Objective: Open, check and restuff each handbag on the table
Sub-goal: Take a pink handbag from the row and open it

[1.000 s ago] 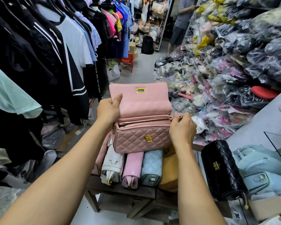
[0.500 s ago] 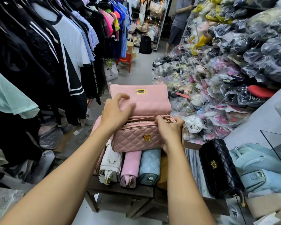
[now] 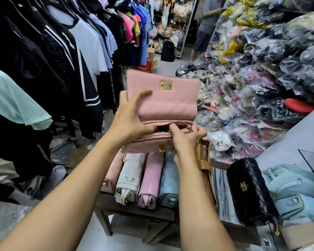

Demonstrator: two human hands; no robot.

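Pink handbag (image 3: 161, 105): I hold it just above the row of bags on the table (image 3: 134, 209), its flap raised and the top zip partly open on a dark inside.
My left hand (image 3: 130, 120): the fingers curl round the bag's left end, and the thumb stretches across the flap lining.
My right hand (image 3: 185, 142): the fingers are bent tight on the front lip of the opening, beside the gold zip pull (image 3: 189, 128).
Row below: white bag (image 3: 129, 174), glossy pink bag (image 3: 151, 178) and pale blue quilted bag (image 3: 168, 180) lie side by side.
Black quilted bag (image 3: 250, 191): apart, to the right.
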